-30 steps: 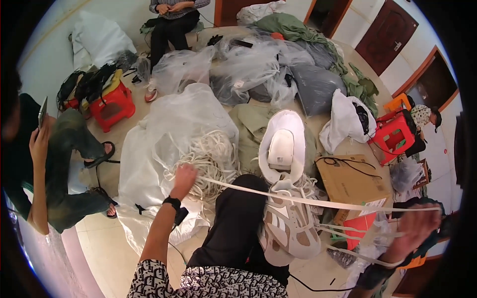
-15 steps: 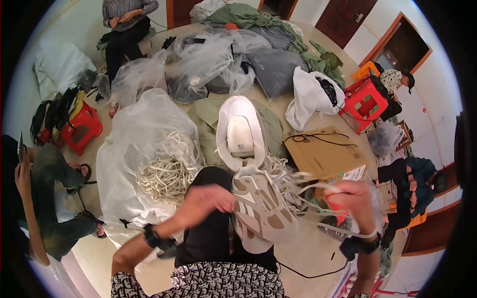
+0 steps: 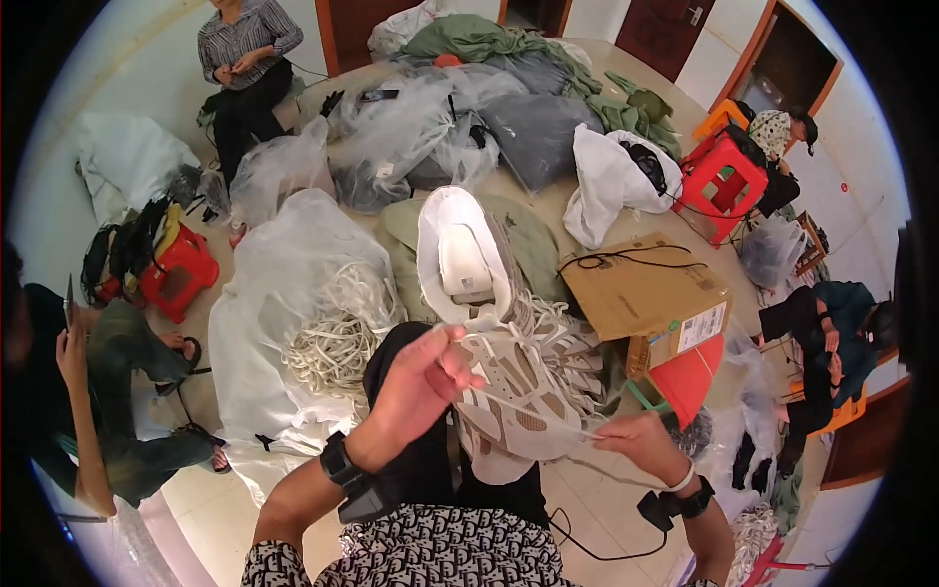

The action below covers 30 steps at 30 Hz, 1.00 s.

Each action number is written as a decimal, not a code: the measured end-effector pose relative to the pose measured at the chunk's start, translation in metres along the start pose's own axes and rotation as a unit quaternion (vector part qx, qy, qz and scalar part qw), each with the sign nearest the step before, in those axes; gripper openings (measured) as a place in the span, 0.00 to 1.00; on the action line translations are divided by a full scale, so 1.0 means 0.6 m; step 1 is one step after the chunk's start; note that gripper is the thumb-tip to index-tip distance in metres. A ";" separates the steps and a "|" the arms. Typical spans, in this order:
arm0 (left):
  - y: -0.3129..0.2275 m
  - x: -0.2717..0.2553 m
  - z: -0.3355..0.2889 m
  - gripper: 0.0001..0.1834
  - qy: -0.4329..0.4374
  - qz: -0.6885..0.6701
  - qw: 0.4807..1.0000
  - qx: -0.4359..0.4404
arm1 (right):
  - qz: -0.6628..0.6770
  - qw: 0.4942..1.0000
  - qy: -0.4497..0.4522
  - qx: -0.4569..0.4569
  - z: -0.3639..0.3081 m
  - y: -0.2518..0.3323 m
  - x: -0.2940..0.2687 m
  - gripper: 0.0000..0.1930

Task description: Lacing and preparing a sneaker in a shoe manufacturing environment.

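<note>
At the centre of the frame, a beige-and-white shoe (image 3: 518,391) lies over the person's dark trousers (image 3: 401,470), toe toward the lower edge. The right hand (image 3: 641,445), right of centre in the lower half, has its grip clenched on a pale lace (image 3: 533,413), which stretches across the shoe toward the left hand (image 3: 416,386). That hand is raised just beside the shoe, fingers loosely curled near the lace; whether its grip pinches the strand, I cannot tell. A white band (image 3: 682,477) circles the right wrist. Left of centre, a heap of laces (image 3: 333,352) sits on a cloudy plastic bag (image 3: 259,293). Right of centre lies a cardboard box (image 3: 636,293) with a black cord (image 3: 616,256) across its top. A red stool (image 3: 724,186) stands at upper right.
</note>
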<state>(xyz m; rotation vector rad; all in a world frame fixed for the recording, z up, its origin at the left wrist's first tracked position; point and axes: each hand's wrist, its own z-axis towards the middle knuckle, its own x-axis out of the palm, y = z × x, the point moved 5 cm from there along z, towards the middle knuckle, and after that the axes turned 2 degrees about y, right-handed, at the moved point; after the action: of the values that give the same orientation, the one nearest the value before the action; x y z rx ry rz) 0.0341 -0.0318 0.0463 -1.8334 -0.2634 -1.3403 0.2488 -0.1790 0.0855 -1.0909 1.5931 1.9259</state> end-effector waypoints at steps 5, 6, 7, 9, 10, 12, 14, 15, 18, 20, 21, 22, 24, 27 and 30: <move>-0.010 -0.025 0.024 0.11 -0.048 0.026 0.998 0.019 | -0.076 0.983 0.022 0.169 -0.083 -0.123 0.000 0.06; -0.015 -0.027 0.029 0.11 -0.045 0.022 0.998 0.033 | -0.106 0.982 -0.001 0.157 -0.101 -0.149 0.003 0.06; -0.017 -0.029 0.034 0.11 -0.042 0.017 0.998 0.046 | -0.107 0.982 -0.004 0.157 -0.125 -0.181 0.009 0.06; -0.023 -0.033 0.042 0.11 -0.052 0.024 0.997 0.052 | -0.192 0.954 0.025 0.228 -0.178 -0.253 0.021 0.07; -0.030 -0.038 0.043 0.11 -0.067 0.031 0.995 0.061 | -0.191 0.956 0.025 0.222 -0.192 -0.270 0.024 0.07; -0.047 -0.047 0.049 0.11 -0.076 0.037 0.993 0.078 | -0.218 0.943 0.016 0.252 -0.222 -0.298 0.024 0.07; -0.060 -0.066 0.053 0.12 -0.084 0.044 0.991 0.096 | -0.208 0.935 0.003 0.289 -0.257 -0.327 0.020 0.06; -0.064 -0.081 0.056 0.12 -0.090 0.030 0.990 0.101 | -0.196 0.923 -0.009 0.330 -0.271 -0.345 0.017 0.06; -0.071 -0.094 0.052 0.13 -0.102 0.034 0.988 0.110 | -0.186 0.868 0.007 0.460 -0.301 -0.376 0.004 0.05; -0.053 -0.079 0.053 0.15 -0.103 0.082 0.987 0.092 | -0.253 0.895 0.023 0.366 -0.275 -0.357 -0.009 0.08; -0.041 -0.070 0.050 0.15 -0.101 0.081 0.987 0.093 | -0.316 0.909 0.039 0.270 -0.258 -0.341 -0.014 0.10; -0.020 -0.054 0.050 0.15 -0.085 0.159 0.982 0.051 | -0.248 0.940 -0.031 0.232 -0.227 -0.310 -0.026 0.13; 0.014 -0.002 0.039 0.16 -0.042 0.301 0.952 -0.014 | -0.020 0.970 -0.137 0.202 -0.122 -0.213 -0.040 0.15; 0.071 0.055 0.033 0.14 0.079 0.390 0.916 -0.056 | 0.206 0.958 -0.124 0.156 -0.010 -0.106 -0.040 0.16; 0.122 0.076 0.019 0.12 0.094 0.431 0.888 -0.129 | 0.342 0.927 -0.043 0.149 0.076 -0.018 -0.002 0.11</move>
<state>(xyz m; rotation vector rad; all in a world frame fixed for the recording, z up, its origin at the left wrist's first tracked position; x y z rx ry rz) 0.1045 -0.0833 0.0485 -1.6750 0.7900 -0.9065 0.2435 -0.1328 0.0812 -0.3300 2.3258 1.9726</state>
